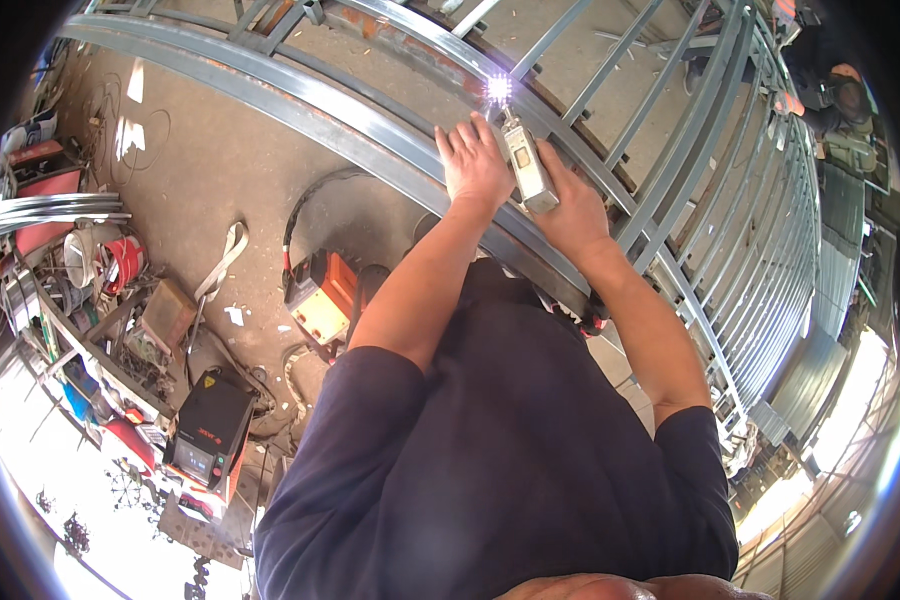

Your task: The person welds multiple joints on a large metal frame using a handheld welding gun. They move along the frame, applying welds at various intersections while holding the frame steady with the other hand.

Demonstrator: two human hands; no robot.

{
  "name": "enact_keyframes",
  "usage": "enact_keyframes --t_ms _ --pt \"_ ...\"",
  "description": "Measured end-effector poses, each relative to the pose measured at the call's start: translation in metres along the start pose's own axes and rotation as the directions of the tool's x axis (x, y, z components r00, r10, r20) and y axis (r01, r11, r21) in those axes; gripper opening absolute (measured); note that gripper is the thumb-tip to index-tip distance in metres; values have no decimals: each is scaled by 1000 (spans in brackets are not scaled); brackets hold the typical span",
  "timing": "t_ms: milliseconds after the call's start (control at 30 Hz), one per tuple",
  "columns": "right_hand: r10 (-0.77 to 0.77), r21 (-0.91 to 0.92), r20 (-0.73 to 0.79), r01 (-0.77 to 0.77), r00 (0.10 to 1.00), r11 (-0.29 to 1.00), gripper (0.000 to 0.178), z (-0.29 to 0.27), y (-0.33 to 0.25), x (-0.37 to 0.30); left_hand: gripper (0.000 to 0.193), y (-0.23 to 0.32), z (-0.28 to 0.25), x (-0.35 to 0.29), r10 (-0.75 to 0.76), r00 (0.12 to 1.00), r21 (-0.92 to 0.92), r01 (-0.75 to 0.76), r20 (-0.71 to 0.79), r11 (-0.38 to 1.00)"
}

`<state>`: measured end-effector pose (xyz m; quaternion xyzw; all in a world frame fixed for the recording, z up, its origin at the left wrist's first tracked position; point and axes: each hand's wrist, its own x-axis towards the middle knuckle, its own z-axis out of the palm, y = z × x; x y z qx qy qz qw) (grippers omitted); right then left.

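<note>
My right hand [576, 212] is wrapped round a boxy, pale metal handheld welding torch [530, 165]. Its narrow tip points away from me, and a bright white-violet flash [498, 88] burns there against a steel tube of the frame. Close to the torch's left side, my left hand [475, 163] lies with its fingers stretched out on or just over the long steel tubes [370, 125]. It holds nothing. The glare hides the exact spot where the tip meets the metal.
Barred steel panels [740, 290] stretch along the right. An orange and black machine [322, 298] stands on the floor at left, near a black boxy unit [210, 430] with a small screen. Hoses, coiled wire [55, 210] and a cluttered rack line the left. Another person [840, 105] is at far right.
</note>
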<state>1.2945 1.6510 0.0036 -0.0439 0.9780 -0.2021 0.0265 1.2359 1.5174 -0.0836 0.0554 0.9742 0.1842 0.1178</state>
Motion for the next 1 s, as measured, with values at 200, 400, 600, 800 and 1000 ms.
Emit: enact_keyframes --t_ms 200,400,600,800,1000 --pt "71 5 59 -71 996 997 81 -5 -9 2 84 -2 7 0 2 999 36 -1 -37 999" --pt "95 10 72 -96 993 995 77 -9 -9 1 86 0 -3 0 -12 1000 10 11 18 1000" --pt "118 3 92 -118 989 993 82 -8 -6 -2 87 -1 -8 0 -14 998 -13 15 65 1000" --pt "134 21 111 -137 985 990 89 -10 -5 -5 89 -1 -11 0 -6 997 2 6 83 1000" --pt "167 179 205 -205 964 962 91 -42 -10 -26 109 0 -15 0 -8 994 -78 16 107 997"
